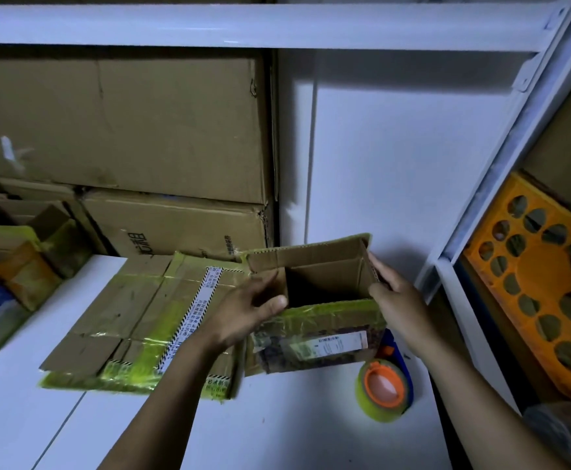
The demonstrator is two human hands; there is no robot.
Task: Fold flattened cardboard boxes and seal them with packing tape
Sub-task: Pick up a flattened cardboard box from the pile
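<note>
A small cardboard box (314, 330) stands open-topped on the white table, wrapped in old yellow-green tape with a shipping label on its near side. My left hand (246, 310) grips its left wall, thumb on the near rim and fingers curled inside. My right hand (396, 296) holds the right wall, fingers against the upright flap. A stack of flattened boxes (134, 320) lies to the left of it. A roll of packing tape (384, 390) on an orange-and-blue dispenser rests on the table just right of the box's front.
Large brown cartons (124, 130) are stacked behind the table. Small taped boxes (16, 266) sit at the far left. A white shelf frame (501, 184) rises on the right, with an orange perforated crate (541, 283) behind it. A white table (277, 429) lies in front.
</note>
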